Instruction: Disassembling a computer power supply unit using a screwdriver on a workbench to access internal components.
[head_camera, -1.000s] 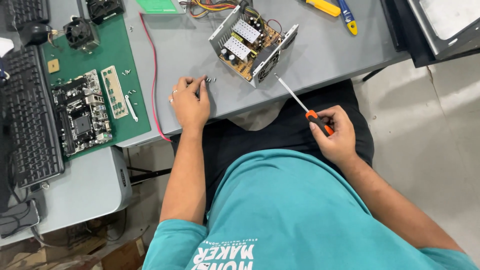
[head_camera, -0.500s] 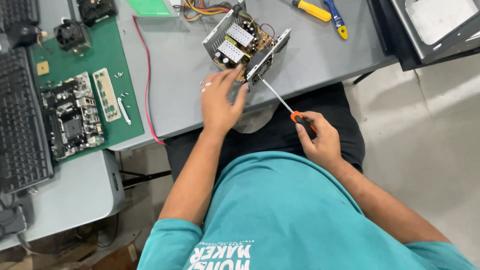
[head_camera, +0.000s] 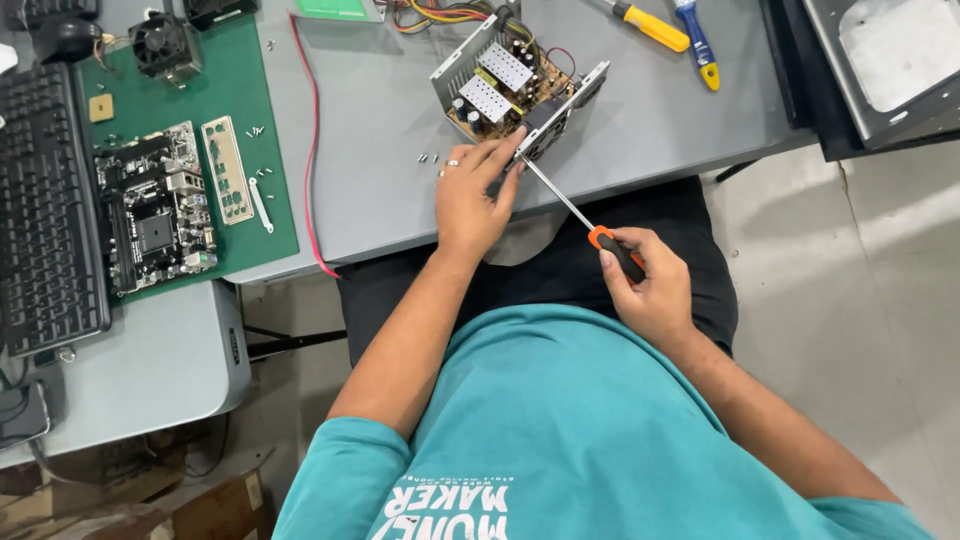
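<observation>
Screwdriver (head_camera: 600, 235) with an orange-and-black handle sits clenched in the right hand (head_camera: 645, 285), its shaft reaching up to the open metal power supply box (head_camera: 515, 85) on the grey table (head_camera: 380, 190). Left hand (head_camera: 472, 195) lies loose, fingertips touching the box's near edge. Small screws (head_camera: 428, 157) lie just beside it; a circuit board (head_camera: 155, 210) on a green mat (head_camera: 235, 70) and yellow and blue tools (head_camera: 672, 30) lie well apart.

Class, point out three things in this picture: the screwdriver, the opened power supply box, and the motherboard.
screwdriver (head_camera: 612, 246), head view, on its orange-and-black handle in the right hand.
power supply box (head_camera: 497, 82), head view, on its exposed circuit board.
motherboard (head_camera: 152, 215), head view, on the board's middle.
</observation>
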